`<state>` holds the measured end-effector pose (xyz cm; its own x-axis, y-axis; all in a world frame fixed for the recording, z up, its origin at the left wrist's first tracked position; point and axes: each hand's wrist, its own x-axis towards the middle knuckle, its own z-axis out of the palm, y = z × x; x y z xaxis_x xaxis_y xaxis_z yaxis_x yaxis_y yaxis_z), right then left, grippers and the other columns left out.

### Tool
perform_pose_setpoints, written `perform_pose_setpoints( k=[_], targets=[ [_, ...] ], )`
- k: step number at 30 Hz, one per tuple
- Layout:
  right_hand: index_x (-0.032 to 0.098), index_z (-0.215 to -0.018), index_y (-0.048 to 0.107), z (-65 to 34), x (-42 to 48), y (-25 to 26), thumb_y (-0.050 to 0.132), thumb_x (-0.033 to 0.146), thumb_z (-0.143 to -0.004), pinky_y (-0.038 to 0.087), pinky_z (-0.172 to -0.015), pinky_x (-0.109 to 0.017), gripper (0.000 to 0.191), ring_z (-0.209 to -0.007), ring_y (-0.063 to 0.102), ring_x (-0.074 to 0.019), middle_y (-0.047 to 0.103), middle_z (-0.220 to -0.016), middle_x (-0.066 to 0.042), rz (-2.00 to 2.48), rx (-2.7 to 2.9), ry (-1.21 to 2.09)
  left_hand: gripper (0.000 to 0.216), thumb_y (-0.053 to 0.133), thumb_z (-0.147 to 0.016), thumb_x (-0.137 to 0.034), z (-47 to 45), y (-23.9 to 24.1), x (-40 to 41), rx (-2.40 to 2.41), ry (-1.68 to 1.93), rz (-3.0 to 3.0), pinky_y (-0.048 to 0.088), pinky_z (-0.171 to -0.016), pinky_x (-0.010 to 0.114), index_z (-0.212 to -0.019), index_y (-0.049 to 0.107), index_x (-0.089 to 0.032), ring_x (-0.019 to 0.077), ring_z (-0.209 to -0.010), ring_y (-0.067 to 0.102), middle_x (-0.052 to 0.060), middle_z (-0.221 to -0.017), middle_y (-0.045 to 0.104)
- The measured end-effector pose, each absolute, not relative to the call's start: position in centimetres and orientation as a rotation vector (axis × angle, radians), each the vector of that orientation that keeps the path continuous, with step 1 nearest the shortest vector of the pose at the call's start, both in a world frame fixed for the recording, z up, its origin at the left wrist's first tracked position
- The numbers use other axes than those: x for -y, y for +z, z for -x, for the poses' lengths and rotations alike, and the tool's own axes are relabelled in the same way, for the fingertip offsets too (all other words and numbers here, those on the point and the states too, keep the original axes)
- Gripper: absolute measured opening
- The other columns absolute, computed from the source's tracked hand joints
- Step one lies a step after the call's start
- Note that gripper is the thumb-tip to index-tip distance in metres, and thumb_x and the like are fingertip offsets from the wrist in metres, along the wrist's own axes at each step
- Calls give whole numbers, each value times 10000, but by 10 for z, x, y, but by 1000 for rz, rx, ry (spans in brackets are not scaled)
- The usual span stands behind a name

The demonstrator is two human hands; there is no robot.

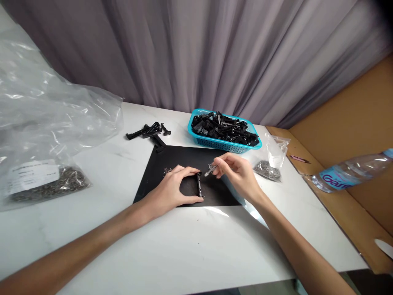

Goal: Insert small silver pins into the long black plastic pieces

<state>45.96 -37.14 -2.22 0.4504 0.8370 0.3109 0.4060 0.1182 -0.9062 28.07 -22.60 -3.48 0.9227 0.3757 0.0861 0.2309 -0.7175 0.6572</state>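
Here, my left hand (172,186) grips a black clip (199,185) while my right hand (238,172) pinches a metal piece (211,169) beside it, seemingly not yet fitted; the basket (221,144) brims.

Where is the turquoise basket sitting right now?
In the head view, the turquoise basket sits on the white table just beyond the far edge of the black mat, right of centre, past the right hand.

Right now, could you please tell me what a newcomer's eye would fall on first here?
Two hands meet at centre over a black mat: the left hand grips a black part between thumb and fingers, and the right hand pinches a small metal piece just beside it. Behind them sits a turquoise basket heaped with loose parts, and a big clear bag fills the far left.
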Motion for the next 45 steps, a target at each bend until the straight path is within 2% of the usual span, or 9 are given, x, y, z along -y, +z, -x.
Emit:
perform_pose_setpoints(
  k=[12, 19, 27, 30, 34, 37, 39, 41, 45],
  targets=[
    [176, -938, 691, -457, 366, -31, 634, 529, -970, 613, -715, -327, 360, -728, 758, -188, 783, -813, -64, 1417, 1121, 536, 628, 858, -703, -480, -282, -37, 226, -452, 279, -2389, 456, -1118, 545, -1259, 674, -256, 352, -1282, 599, 78, -1280, 698],
    [178, -949, 720, -452, 369, -33, 629, 547, -968, 631, -748, -357, 380, -753, 765, -201, 793, -823, -69, 1403, 1110, 548, 662, 880, -674, -458, -281, -38, 227, -464, 317, -2344, 457, -1114, 534, -1277, 686, -266, 320, -1173, 657, 76, -1224, 695],
    [190, -941, 704, -450, 368, -34, 627, 512, -978, 618, -759, -353, 333, -764, 756, -205, 772, -805, -59, 1442, 1111, 542, 676, 870, -684, -473, -282, -40, 225, -437, 302, -2351, 484, -1102, 505, -1297, 671, -269, 313, -1171, 662, 72, -1222, 683],
    [201, -938, 669, -452, 369, -28, 572, 521, -1007, 590, -724, -329, 341, -718, 709, -183, 732, -781, -40, 1489, 1123, 416, 653, 860, -701, -466, -280, -40, 225, -439, 296, -2352, 517, -1070, 487, -1295, 670, -271, 312, -1167, 668, 71, -1216, 677],
    [230, -846, 570, -459, 373, -23, 434, 506, -1071, 508, -716, -298, 382, -730, 609, -165, 621, -767, -17, 1612, 1081, 20, 647, 856, -717, -505, -275, -32, 220, -382, 331, -2345, 514, -1092, 457, -1299, 660, -301, 287, -1175, 668, 58, -1269, 651],
    [241, -808, 502, -459, 372, -30, 311, 466, -1109, 486, -713, -298, 422, -710, 561, -162, 564, -751, -10, 1647, 1146, 1, 639, 861, -717, -522, -273, -18, 211, -459, 532, -2296, 503, -1108, 434, -1275, 657, -287, 269, -1175, 669, 49, -1271, 662],
    [238, -889, 555, -454, 366, -38, 293, 429, -1117, 506, -730, -306, 397, -731, 577, -168, 577, -792, -20, 1669, 1295, 58, 632, 856, -727, -522, -274, -9, 204, -562, 730, -2221, 493, -1112, 434, -1263, 645, -263, 275, -1207, 651, 53, -1260, 684],
    [228, -1100, 632, -444, 357, -44, 332, 404, -1111, 541, -825, -340, 348, -880, 624, -196, 617, -1003, -74, 1720, 1509, 49, 600, 834, -759, -519, -276, -4, 196, -668, 898, -2124, 500, -1092, 433, -1253, 628, -248, 276, -1213, 642, 57, -1271, 691],
    [242, -1475, 533, -423, 339, -50, 417, 407, -1087, 555, -924, -450, 438, -1080, 606, -277, 550, -1285, -147, 1902, 1804, -112, 569, 823, -782, -488, -279, -9, 185, -754, 1040, -2091, 504, -1079, 426, -1241, 608, -228, 271, -1204, 635, 69, -1285, 682]
  ],
)
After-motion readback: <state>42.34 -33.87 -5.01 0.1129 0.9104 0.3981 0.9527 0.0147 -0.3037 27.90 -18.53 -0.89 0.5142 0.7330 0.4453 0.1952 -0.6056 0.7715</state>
